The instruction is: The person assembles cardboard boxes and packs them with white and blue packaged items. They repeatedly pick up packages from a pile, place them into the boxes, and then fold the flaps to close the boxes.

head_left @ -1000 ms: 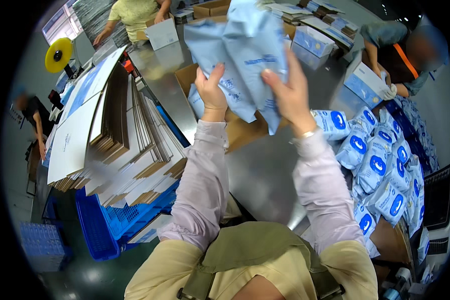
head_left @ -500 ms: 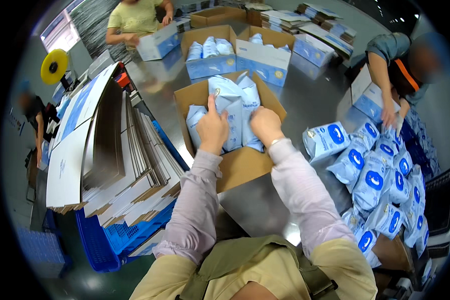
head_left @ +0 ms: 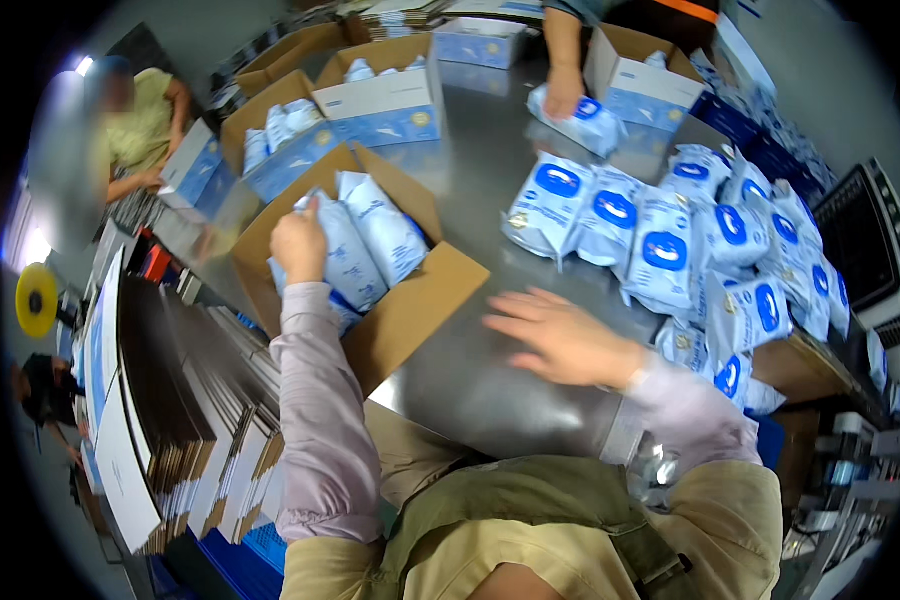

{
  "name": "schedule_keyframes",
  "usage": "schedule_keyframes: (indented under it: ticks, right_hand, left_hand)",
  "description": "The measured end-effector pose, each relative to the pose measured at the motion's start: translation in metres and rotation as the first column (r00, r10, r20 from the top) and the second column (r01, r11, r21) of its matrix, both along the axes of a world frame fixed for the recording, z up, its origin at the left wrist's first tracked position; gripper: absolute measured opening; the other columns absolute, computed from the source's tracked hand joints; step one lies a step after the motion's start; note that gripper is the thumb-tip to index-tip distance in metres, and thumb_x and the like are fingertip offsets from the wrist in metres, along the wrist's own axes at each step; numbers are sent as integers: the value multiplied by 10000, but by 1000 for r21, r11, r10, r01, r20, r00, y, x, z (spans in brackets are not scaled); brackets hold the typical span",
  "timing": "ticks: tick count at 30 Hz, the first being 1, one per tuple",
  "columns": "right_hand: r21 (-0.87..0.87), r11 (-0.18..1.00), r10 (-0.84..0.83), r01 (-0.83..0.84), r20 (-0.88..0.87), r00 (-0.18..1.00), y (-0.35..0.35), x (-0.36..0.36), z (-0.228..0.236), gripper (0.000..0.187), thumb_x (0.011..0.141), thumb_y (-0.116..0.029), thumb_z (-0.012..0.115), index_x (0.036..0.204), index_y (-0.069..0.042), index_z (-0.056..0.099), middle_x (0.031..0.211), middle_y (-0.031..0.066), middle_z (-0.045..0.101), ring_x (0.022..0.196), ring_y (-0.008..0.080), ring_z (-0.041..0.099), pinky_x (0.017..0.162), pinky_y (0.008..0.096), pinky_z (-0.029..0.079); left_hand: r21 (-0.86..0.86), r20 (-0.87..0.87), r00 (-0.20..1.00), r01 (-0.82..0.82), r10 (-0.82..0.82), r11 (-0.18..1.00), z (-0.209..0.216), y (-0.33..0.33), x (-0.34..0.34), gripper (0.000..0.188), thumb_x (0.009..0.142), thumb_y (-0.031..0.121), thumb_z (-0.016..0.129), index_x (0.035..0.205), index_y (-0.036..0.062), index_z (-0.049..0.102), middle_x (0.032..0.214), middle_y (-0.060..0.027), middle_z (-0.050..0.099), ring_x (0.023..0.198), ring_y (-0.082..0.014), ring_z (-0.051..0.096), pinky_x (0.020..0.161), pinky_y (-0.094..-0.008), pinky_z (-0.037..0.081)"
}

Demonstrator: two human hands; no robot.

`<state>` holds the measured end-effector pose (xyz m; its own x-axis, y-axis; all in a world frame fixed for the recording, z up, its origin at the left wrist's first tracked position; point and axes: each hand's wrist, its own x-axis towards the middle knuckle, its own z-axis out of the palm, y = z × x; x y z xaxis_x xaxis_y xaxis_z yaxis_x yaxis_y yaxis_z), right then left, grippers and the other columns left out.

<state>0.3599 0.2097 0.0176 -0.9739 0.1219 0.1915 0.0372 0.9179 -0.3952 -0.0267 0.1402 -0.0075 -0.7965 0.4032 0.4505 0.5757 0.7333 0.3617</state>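
Observation:
An open cardboard box [head_left: 425, 315] stands before me, its near flap folded outward, with several pale blue wipes packs [head_left: 382, 230] upright inside. My left hand [head_left: 300, 243] reaches into its left side, fingers curled at the top of a pack; part of the grip is hidden behind the hand. My right hand [head_left: 570, 340] hovers above the metal table right of the box, palm down, fingers spread and holding nothing. Just beyond it lies a pile of wipes packs [head_left: 660, 245] with dark blue oval lids.
Flattened cartons [head_left: 175, 400] are stacked at my left. Filled boxes [head_left: 385, 115] stand behind mine. At the far right a co-worker's hand [head_left: 564, 95] grasps a wipes pack beside another box [head_left: 650, 95]. Another person [head_left: 140, 130] handles a box at far left. A monitor-like device [head_left: 860, 240] sits at the right edge.
My right hand has left the box and moved right over the table, opening. My left hand stays at the packs. The view has turned right; the co-worker now holds a pack.

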Motion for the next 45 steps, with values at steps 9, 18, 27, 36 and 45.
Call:
schedule_keyframes:
  ticks: [9, 18, 27, 36, 45]
  right_hand:
    - [29, 704, -568, 709, 623, 538, -76, 266, -29, 866, 572, -296, 835, 1300, -27, 451, 1238, 253, 516, 1163, 374, 496, 921, 429, 452]
    - [-86, 596, -771, 798, 217, 599, -79, 269, -62, 135, 699, -27, 603, 812, -10, 674, 758, 176, 646, 694, 374, 617, 676, 436, 510]
    - [-810, -13, -907, 587, 256, 333, -63, 303, -40, 61, 863, -73, 633, 888, -28, 665, 647, -15, 594, 526, 39, 481, 474, 186, 361]
    - [-983, 177, -567, 52, -58, 822, -46, 129, 29, 189, 811, -29, 698, 952, -79, 584, 674, -50, 592, 559, 2, 505, 491, 154, 361]
    - [-515, 854, -292, 76, -354, 888, -70, -23, 16, 482, 729, 20, 659, 1195, -58, 560, 1109, 147, 630, 944, 299, 625, 814, 351, 506]
  left_hand:
    - [-68, 514, 803, 389, -302, 919, -42, 31, -41, 617, 870, 491, 551, 1015, -103, 633, 1017, -319, 626, 1013, -403, 612, 883, -413, 448]
    - [-181, 457, 823, 456, -336, 872, -68, 49, 88, 622, 875, 499, 535, 995, -102, 640, 1053, -328, 607, 1067, -439, 567, 923, -424, 425]
    - [-199, 209, 895, 433, -394, 879, -66, 33, 122, 606, 872, 506, 525, 977, -76, 659, 961, -307, 637, 949, -444, 608, 855, -450, 458]
    - [-23, 6, 814, 581, -581, 814, 16, -24, 163, 487, 806, 295, 677, 1148, -43, 601, 1146, -279, 597, 1080, -393, 577, 912, -400, 456]
    - [246, -7, 783, 604, -622, 758, 96, -161, 173, 353, 777, 119, 707, 1092, -20, 626, 1027, -146, 668, 954, -234, 640, 847, -309, 477]
